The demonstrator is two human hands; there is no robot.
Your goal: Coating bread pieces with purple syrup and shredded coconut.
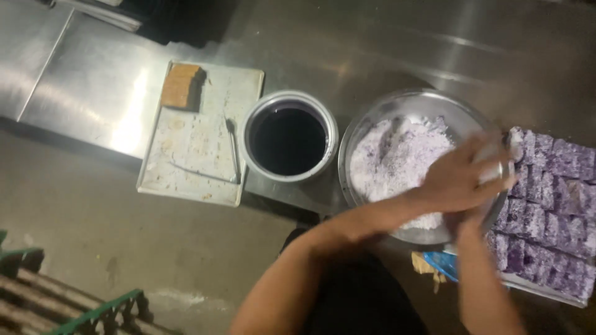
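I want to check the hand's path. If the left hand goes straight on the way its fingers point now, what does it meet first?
Probably the tray of purple coated cubes: the left hand, over the metal bowl, points right toward it. Depth is unclear.

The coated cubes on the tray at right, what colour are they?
Purple cubes, dusted whitish, seen in the head view.

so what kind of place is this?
Probably a small food-prep kitchen or sweet-making workshop: a steel worktop, a metal bowl of pale powder, a tray of purple cut squares, and a can of dark liquid.
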